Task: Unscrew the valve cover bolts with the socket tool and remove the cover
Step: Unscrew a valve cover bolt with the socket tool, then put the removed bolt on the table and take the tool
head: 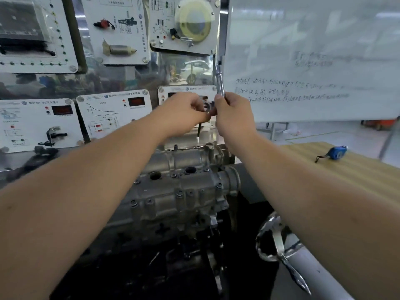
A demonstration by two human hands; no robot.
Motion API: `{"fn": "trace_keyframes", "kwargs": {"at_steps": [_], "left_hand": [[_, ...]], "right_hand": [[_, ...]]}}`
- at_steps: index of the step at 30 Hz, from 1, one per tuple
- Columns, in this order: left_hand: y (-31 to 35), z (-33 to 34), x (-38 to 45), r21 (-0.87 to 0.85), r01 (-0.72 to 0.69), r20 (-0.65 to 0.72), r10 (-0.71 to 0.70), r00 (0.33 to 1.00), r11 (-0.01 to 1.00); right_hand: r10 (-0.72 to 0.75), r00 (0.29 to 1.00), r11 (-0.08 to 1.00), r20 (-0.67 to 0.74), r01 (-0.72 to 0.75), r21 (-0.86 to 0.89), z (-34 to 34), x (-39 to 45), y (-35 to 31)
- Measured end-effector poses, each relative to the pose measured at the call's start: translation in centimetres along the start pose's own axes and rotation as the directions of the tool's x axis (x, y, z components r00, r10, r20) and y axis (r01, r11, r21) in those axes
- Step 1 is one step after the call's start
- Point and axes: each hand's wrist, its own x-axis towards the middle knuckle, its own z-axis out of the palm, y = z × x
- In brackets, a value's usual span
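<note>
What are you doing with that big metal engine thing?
A person is holding a socket tool up in the air above the valve cover. The right hand grips its shiny handle, and the left hand pinches the end with the black bit. The tool is off the bolts, and the cover sits on the engine.

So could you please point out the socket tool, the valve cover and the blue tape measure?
socket tool [220,83]: head view, chrome handle.
valve cover [173,189]: head view, top face.
blue tape measure [337,153]: head view, blue case.

Bright, even light; soft, edge-warped picture.
</note>
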Motion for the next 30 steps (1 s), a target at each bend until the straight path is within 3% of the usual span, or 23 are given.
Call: {"fn": "trace_keyframes", "kwargs": {"at_steps": [3, 6, 12, 15, 19, 23, 25, 30], "left_hand": [[3.3, 4.2, -0.5, -0.231, 0.086, 0.120, -0.060, 0.991, 0.969], [8.3, 9.6, -1.4, -0.452, 0.168, 0.211, -0.078, 0.974, 0.876], [20.6, 20.9, -5.9, -0.733, 0.268, 0.396, 0.073, 0.915, 0.625], [24.9, 26.1, -8.8, -0.750, 0.264, 0.447, 0.169, 0.879, 0.607], [29.5, 32.3, -13.1, -0.687, 0.155, 0.497, 0.303, 0.813, 0.710], [32.1, 37.0, -17.0, -0.545, -0.116, 0.517, 0.441, 0.734, 0.831], [33.3, 39.1, -18.9, -0.495, -0.252, 0.529, 0.518, 0.672, 0.832], [35.7, 43.1, -22.7, -0.444, -0.522, 0.529, 0.683, 0.503, 0.728]], "right_hand": [[0.069, 0.997, 0.994, -0.035, -0.072, -0.081, -5.7, -2.4, 1.1], [0.119, 0.990, 0.967, -0.082, -0.134, -0.217, -12.6, -4.9, 2.4], [0.190, 0.944, 0.878, -0.271, -0.287, -0.383, -27.6, -10.9, 5.2], [0.240, 0.910, 0.822, -0.338, -0.376, -0.429, -34.0, -14.2, 6.3], [0.296, 0.852, 0.743, -0.432, -0.490, -0.456, -41.6, -18.5, 7.8], [0.358, 0.803, 0.682, -0.476, -0.573, -0.455, -46.7, -21.3, 8.2], [0.362, 0.787, 0.660, -0.500, -0.595, -0.458, -48.8, -22.4, 8.2], [0.379, 0.756, 0.633, -0.534, -0.633, -0.446, -53.0, -24.0, 8.2]]}}
